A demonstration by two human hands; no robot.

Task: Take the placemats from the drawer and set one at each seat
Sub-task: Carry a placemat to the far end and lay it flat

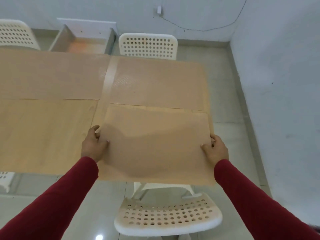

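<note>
A tan placemat (155, 144) lies at the near right seat of the light wooden table (105, 87), its near edge hanging over the table's edge. My left hand (94, 144) grips its left edge and my right hand (214, 148) grips its right edge, thumbs on top. Other tan placemats cover the far right seat (159, 80), the far left seat (52, 75) and the near left seat (43, 134). Beyond the table, the drawer (83, 40) stands open on the floor by the wall.
White perforated chairs stand at the near right (168, 217), far right (149, 45) and far left (15, 33); part of another shows at the left edge (5, 179). A grey wall (280, 84) runs close along the right. A cable hangs on the back wall.
</note>
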